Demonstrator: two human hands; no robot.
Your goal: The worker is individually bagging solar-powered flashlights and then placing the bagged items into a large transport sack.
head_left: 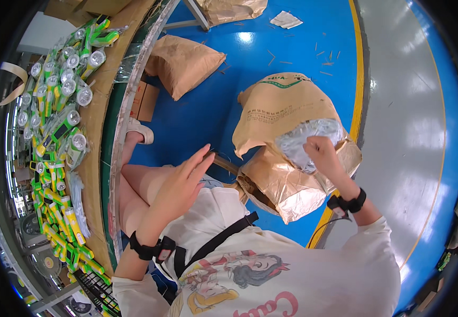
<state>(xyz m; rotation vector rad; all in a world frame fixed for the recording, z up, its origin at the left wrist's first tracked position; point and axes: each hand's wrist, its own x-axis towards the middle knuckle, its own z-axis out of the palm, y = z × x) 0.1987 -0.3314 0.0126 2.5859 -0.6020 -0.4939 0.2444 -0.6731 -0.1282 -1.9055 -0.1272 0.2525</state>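
My right hand [322, 154] is closed in a fist against a bundle of clear plastic bags [295, 145], its fingers curled into the plastic. The bundle lies against a brown paper sack [287, 108] with green print, and below it another crumpled paper sack [290, 185] gapes at its left end. My left hand [184, 185] hangs above my lap, fingers stretched out and nothing in them. It is between the sacks and the workbench edge [115, 158]. Each wrist wears a black strap with a small device.
Many green and yellow flashlights [68, 87], several in clear bags, cover the workbench at left. Flat clear bags [77, 203] lie near its edge. Behind on the blue floor stand a brown paper sack [184, 63] and a cardboard box [145, 103]. A yellow line [357, 79] runs at right.
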